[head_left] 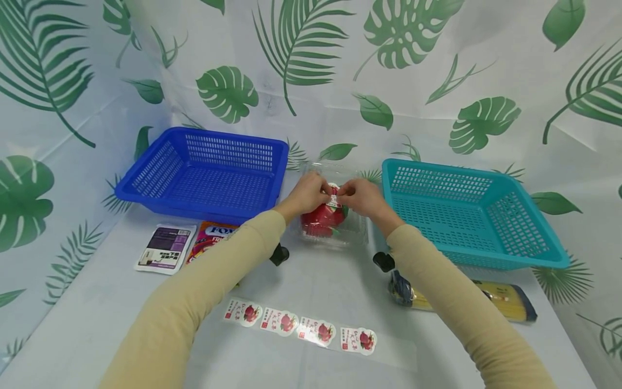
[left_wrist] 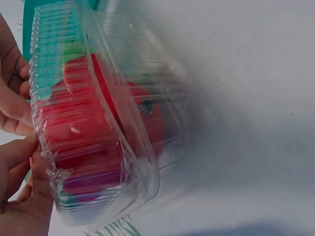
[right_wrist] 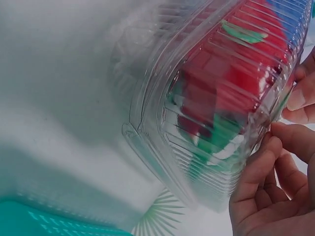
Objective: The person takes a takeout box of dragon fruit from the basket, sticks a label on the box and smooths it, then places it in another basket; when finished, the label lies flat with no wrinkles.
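A clear plastic clamshell box point(head_left: 357, 232) stands at the back middle of the table, between the two baskets. Through its walls shows a red fruit with green tips point(head_left: 323, 217), like a dragon fruit. Over the lid, my left hand point(head_left: 309, 193) and right hand point(head_left: 362, 197) pinch opposite sides of a white fruit-picture sticker point(head_left: 333, 195) between thumb and fingers. From the side, the left wrist view shows the left hand's fingertips point(left_wrist: 27, 147) at the lid's top. The right hand's fingertips point(right_wrist: 278, 135) meet the same lid in the right wrist view. How much of the sticker touches plastic is hidden.
A sticker strip point(head_left: 316, 330) with several labels lies in front. The blue basket point(head_left: 233, 189) is left, the teal basket point(head_left: 466, 216) right. A white-and-purple packet point(head_left: 165, 248) and a Fox's bag point(head_left: 211, 237) lie left; a yellow pasta-like pack point(head_left: 505, 300) lies right.
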